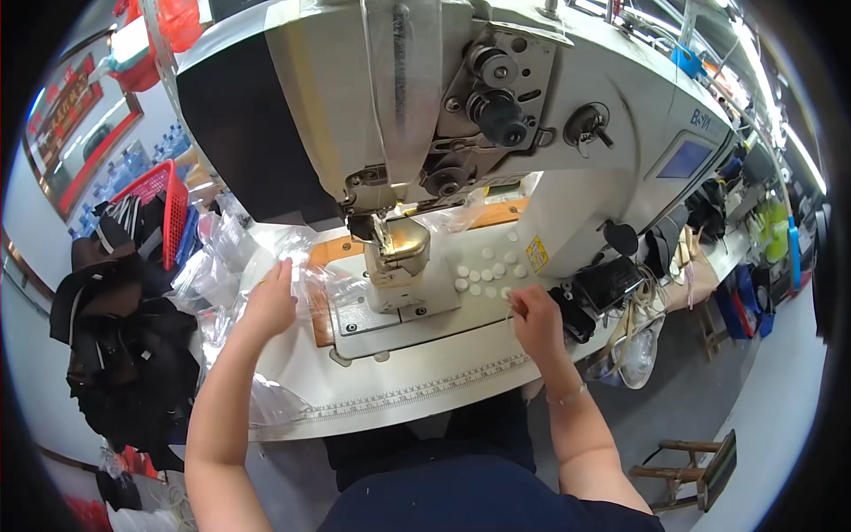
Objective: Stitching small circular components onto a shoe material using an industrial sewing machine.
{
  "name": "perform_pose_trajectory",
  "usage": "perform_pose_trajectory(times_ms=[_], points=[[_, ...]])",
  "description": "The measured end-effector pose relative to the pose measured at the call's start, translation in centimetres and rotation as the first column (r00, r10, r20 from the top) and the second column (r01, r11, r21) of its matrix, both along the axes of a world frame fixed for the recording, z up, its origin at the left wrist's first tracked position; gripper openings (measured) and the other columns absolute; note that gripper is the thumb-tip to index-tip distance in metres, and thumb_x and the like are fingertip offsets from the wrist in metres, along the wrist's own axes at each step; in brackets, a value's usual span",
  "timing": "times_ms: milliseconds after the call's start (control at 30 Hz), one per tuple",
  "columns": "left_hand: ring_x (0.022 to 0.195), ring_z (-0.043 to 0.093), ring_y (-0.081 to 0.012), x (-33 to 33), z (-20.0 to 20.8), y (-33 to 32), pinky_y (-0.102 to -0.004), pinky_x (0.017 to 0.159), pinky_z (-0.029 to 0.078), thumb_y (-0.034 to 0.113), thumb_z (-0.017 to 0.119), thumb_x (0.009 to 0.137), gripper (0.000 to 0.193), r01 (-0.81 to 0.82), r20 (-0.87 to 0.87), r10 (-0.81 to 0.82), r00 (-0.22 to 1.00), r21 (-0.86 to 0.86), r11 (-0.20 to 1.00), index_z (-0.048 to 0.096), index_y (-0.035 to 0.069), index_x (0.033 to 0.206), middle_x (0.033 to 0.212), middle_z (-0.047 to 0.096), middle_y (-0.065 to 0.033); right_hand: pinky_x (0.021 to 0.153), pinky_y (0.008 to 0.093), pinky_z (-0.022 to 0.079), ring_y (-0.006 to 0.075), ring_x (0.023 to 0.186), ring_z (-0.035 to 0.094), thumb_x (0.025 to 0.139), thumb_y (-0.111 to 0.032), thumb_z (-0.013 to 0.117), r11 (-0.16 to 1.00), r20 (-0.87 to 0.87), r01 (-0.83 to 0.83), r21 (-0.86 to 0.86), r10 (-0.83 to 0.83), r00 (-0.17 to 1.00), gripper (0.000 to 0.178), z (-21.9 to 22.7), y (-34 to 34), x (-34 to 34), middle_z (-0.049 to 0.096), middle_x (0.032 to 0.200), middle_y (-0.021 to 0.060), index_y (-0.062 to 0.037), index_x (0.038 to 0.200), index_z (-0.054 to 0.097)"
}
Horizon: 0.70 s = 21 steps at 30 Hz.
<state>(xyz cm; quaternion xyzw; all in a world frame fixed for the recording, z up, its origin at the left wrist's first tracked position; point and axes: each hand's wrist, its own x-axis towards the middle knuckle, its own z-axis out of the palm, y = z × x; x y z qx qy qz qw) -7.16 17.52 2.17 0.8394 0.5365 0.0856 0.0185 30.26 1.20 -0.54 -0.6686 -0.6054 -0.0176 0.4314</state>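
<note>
A post-bed sewing machine point(401, 270) stands in front of me, its needle area over the metal post. My left hand point(273, 300) is to the left of the post, fingers stretched out against crumpled clear plastic point(306, 266); I cannot tell if it grips any of it. To the right of the post, several small white discs point(487, 276) lie scattered on the machine bed. My right hand point(535, 315) is at their near edge, fingers curled in a pinch. What is between those fingertips is too small to make out.
Dark cut pieces point(124, 346) hang in a heap at the left, below a red plastic basket point(164, 208). A curved measuring tape point(417, 393) runs along the table's front edge. Black items point(603, 284) and straps lie at the right. A wooden stool point(691, 470) stands on the floor.
</note>
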Motion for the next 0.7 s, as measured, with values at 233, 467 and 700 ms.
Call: perform_pose_trajectory(times_ms=[233,467,700], points=[[0.098,0.054,-0.0327,5.6,2.0,-12.3,-0.0393,0.083,0.044,0.013,0.058,0.077,0.031,0.394,0.431,-0.253,0.866,-0.276,0.877,0.056,0.002,0.105,0.105,0.058,-0.0155,0.063,0.0417,0.047,0.0332,0.072,0.058,0.066,-0.015,0.066,0.924,0.331,-0.062,-0.378,0.198,0.923,0.011,-1.4,6.6,1.1,0.059,0.069,0.0160,-0.0049,0.065,0.062],[0.087,0.058,-0.0304,-3.1,4.0,-10.9,-0.0361,0.076,0.046,0.011,0.066,0.073,0.021,-0.265,0.599,0.105,0.793,0.185,0.946,0.062,0.004,0.092,0.091,0.062,-0.0142,0.063,0.0363,0.044,0.0317,0.065,0.053,0.067,0.005,0.056,0.941,0.285,-0.214,-0.262,0.287,0.914,0.009,1.2,3.7,0.6,0.052,0.069,0.0128,-0.0033,0.072,0.056],[0.081,0.057,-0.0320,-10.0,2.3,-10.4,-0.0391,0.070,0.047,0.024,0.071,0.068,0.034,-0.652,0.134,0.638,0.758,0.123,0.748,0.062,0.000,0.090,0.090,0.056,-0.0144,0.054,0.0261,0.043,0.0173,0.062,0.053,0.065,0.013,0.057,0.914,-0.076,-0.398,-0.086,0.392,0.917,0.020,0.7,-0.3,-3.7,0.050,0.072,0.0081,-0.0035,0.077,0.057]])
